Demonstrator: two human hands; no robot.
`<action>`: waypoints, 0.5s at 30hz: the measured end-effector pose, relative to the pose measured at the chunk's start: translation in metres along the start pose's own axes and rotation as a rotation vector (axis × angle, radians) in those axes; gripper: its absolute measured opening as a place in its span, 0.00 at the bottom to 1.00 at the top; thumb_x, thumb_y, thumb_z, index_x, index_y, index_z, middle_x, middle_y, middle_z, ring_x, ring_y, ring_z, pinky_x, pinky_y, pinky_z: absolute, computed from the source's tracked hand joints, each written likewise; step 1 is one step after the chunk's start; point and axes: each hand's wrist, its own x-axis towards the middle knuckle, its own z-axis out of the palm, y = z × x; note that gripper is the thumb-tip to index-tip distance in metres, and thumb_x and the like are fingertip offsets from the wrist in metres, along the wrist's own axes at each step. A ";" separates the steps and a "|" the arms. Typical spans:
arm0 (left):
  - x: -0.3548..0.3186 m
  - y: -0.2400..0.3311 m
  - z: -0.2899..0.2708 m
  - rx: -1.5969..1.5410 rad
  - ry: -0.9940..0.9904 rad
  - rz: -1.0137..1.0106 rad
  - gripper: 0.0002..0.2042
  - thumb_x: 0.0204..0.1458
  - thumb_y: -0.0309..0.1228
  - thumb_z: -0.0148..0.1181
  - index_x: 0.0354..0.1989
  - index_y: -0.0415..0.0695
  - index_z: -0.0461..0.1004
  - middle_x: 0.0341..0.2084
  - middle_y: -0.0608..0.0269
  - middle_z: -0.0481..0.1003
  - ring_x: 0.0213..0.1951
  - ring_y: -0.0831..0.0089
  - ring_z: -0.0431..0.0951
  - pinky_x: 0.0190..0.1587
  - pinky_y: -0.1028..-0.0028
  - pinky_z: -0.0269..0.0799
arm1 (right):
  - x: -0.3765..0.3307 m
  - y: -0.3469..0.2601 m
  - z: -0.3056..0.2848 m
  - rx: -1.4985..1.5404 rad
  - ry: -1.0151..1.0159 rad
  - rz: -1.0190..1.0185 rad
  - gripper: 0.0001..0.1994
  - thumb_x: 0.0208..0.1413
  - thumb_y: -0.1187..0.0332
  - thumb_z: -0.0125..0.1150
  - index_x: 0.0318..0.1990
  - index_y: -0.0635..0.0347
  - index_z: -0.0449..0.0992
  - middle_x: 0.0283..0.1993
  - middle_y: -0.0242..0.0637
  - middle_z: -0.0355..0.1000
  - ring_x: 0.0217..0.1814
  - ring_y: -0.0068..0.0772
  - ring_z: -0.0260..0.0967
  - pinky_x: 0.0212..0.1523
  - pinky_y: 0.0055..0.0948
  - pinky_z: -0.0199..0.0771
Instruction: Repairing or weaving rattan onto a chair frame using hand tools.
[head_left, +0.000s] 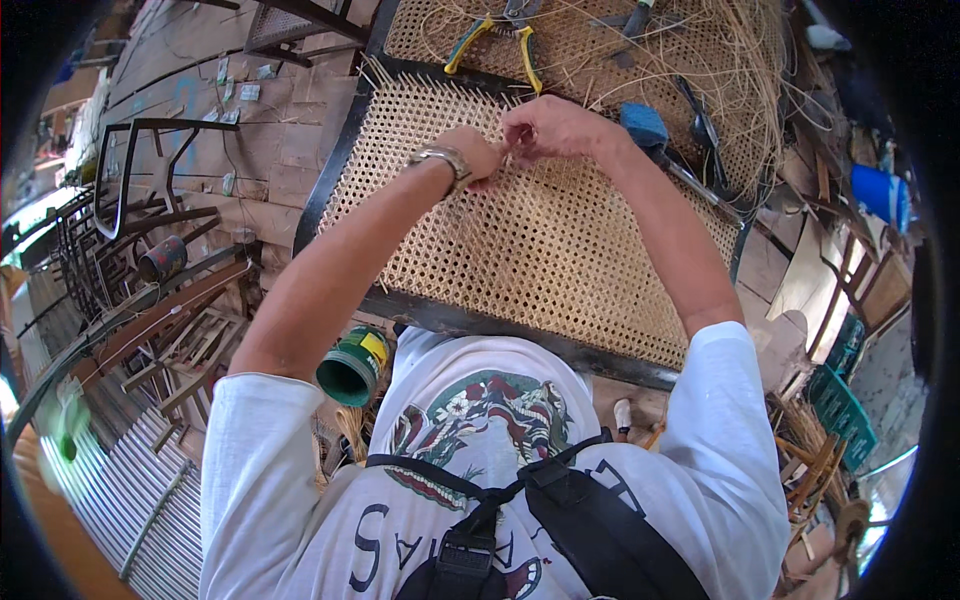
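Observation:
A woven cane panel (520, 250) in a dark frame (330, 175) lies in front of me. My left hand (470, 150), with a metal watch on the wrist, rests on the weave near the panel's far edge. My right hand (545, 125) is right beside it, fingers pinched together on a thin cane strand (508, 152) at the weave. Both hands almost touch each other. Pliers with yellow handles (500, 40) lie just beyond them on a second cane panel (600, 45).
Loose cane strands (730, 70) pile at the far right, with a blue block (643, 125) and dark tools beside them. A green can (352, 368) sits by my left elbow. Metal chair frames (140, 200) and wooden slats (190, 340) stand at left; a blue cup (880, 192) at right.

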 end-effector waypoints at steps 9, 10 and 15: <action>-0.007 0.004 0.002 0.150 0.082 0.013 0.24 0.55 0.51 0.56 0.34 0.38 0.82 0.32 0.47 0.81 0.37 0.56 0.83 0.41 0.63 0.78 | -0.010 -0.019 0.007 -0.478 0.234 0.016 0.04 0.46 0.68 0.67 0.31 0.50 0.80 0.36 0.28 0.77 0.45 0.34 0.71 0.49 0.39 0.62; -0.009 0.001 0.002 0.132 0.113 0.022 0.24 0.55 0.51 0.56 0.34 0.38 0.82 0.33 0.46 0.81 0.37 0.55 0.83 0.42 0.62 0.78 | -0.011 -0.021 0.009 -0.483 0.230 0.016 0.04 0.46 0.68 0.67 0.31 0.50 0.80 0.36 0.28 0.77 0.45 0.34 0.71 0.49 0.39 0.62; -0.053 -0.043 0.001 0.194 0.142 0.034 0.22 0.54 0.49 0.55 0.34 0.39 0.81 0.30 0.45 0.80 0.35 0.52 0.82 0.40 0.59 0.77 | -0.015 -0.023 0.025 -0.497 0.332 0.008 0.04 0.49 0.67 0.63 0.33 0.50 0.80 0.35 0.28 0.73 0.47 0.35 0.67 0.51 0.39 0.61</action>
